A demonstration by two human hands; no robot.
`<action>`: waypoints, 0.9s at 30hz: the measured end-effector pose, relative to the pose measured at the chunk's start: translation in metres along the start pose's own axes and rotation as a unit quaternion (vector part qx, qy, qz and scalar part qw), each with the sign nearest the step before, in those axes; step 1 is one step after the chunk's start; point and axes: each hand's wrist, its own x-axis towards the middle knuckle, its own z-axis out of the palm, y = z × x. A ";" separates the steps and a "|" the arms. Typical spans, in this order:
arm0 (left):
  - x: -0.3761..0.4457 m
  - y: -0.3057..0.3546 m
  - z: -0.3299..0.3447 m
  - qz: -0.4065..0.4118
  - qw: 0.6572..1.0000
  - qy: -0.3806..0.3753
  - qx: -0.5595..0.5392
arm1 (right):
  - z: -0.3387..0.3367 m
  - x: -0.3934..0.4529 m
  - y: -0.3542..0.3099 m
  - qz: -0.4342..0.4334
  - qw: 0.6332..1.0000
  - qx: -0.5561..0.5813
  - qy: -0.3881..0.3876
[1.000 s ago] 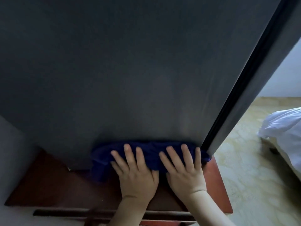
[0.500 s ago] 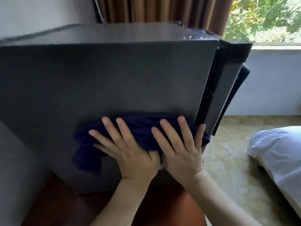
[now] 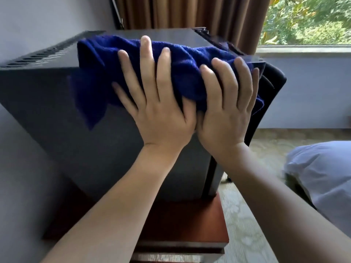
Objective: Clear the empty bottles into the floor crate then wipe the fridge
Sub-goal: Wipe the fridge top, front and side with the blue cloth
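dark blue terry cloth (image 3: 182,59) lay bunched over the top near edge of the small matt-black box fridge (image 3: 62,111), which sat on a red-brown wooden stand (image 3: 191,221). left hand (image 3: 157,103) and right hand (image 3: 226,111) were side by side, fingers spread flat, pressing the cloth w/ palms, not clutching it. no bottles or crate in view. to wipe well: prob keep even pressure, flatten the cloth, overlap passes, mind the door seam at right.
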 end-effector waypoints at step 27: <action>-0.171 -0.085 0.028 0.162 0.984 -0.036 0.071 | -0.012 -0.174 0.022 -0.121 0.985 0.002 -0.120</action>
